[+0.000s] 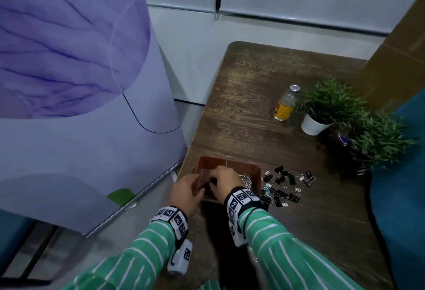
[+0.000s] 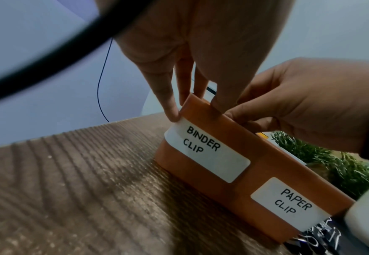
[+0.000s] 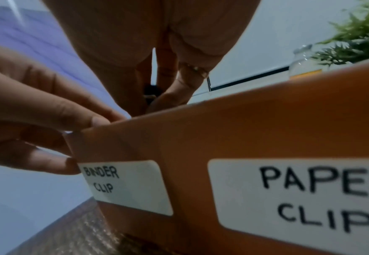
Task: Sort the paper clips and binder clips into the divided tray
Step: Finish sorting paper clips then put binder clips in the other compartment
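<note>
A brown divided tray (image 1: pixel 230 162) sits at the table's near-left edge, labelled "BINDER CLIP" on its left half and "PAPER CLIP" on its right (image 2: pixel 266 172) (image 3: pixel 223 129). My left hand (image 1: pixel 195 183) (image 2: pixel 192 110) grips the tray's left corner, thumb on the rim. Over the left compartment, my right hand (image 1: pixel 215 180) (image 3: pixel 150 103) pinches a black binder clip (image 3: pixel 152 90). Silver paper clips (image 1: pixel 248 180) lie in the right compartment. A loose pile of black binder clips (image 1: pixel 285 183) is spread on the table just right of the tray.
The dark wooden table (image 1: pixel 264 82) carries a small bottle (image 1: pixel 285 105) and two potted plants (image 1: pixel 322 110) (image 1: pixel 377 142) at the far right. A tall purple panel (image 1: pixel 69 82) stands left of the table. A teal seat (image 1: pixel 400 197) borders the right side.
</note>
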{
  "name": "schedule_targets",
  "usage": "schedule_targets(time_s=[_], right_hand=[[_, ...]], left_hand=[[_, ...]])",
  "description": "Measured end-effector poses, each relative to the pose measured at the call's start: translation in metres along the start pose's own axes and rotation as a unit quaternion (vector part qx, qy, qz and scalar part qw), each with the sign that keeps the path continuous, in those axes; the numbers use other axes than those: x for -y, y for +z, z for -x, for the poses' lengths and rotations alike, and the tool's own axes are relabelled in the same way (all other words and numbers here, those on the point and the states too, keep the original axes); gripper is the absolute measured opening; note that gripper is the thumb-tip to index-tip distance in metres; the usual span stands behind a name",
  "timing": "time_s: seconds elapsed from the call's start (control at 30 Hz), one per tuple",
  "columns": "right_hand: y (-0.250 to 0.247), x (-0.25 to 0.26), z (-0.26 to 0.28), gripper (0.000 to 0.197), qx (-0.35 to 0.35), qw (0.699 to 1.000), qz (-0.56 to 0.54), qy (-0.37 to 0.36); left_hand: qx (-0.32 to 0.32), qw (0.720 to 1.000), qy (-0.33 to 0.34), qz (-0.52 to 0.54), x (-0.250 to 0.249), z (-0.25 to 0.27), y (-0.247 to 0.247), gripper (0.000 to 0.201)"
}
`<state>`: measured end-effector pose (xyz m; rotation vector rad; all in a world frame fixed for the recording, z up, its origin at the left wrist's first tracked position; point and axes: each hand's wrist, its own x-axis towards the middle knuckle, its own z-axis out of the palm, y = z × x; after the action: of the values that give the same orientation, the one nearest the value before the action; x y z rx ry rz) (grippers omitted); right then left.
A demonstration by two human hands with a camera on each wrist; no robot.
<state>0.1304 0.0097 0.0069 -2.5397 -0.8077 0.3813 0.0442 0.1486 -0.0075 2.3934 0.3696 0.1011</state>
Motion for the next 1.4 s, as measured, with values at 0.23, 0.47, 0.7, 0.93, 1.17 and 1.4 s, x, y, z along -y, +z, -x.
schedule_targets(time_s=[0.23,0.47,0.7,0.93,1.17,1.4], right_hand=[[0.002,-0.003,0.031,0.030,-0.097,0.989,-0.110,-0.018],[-0.031,-0.108,0.105,0.026,-0.289,0.927,-0.131,0.200],[-0.025,-0.165,0.116,0.130,0.083,0.962,0.045,0.256],[-0.010,-0.157,0.098,0.105,0.104,0.958,0.073,0.256],[0.005,-0.169,0.128,0.063,0.053,0.968,0.054,0.238],[0.018,-0.168,0.146,0.038,0.015,0.970,-0.040,0.240]], left_hand=[[0.008,1.000,0.025,0.007,0.006,-0.002,0.005,0.042],[-0.023,0.993,0.056,-0.103,-0.001,0.010,0.004,0.047],[0.187,0.935,0.285,-0.102,-0.068,0.063,0.056,0.045],[0.311,0.918,0.213,-0.127,-0.067,0.069,0.126,0.077],[0.293,0.915,0.188,-0.206,-0.085,0.049,0.154,0.079],[0.282,0.906,0.231,-0.217,-0.085,0.043,0.164,0.041]])
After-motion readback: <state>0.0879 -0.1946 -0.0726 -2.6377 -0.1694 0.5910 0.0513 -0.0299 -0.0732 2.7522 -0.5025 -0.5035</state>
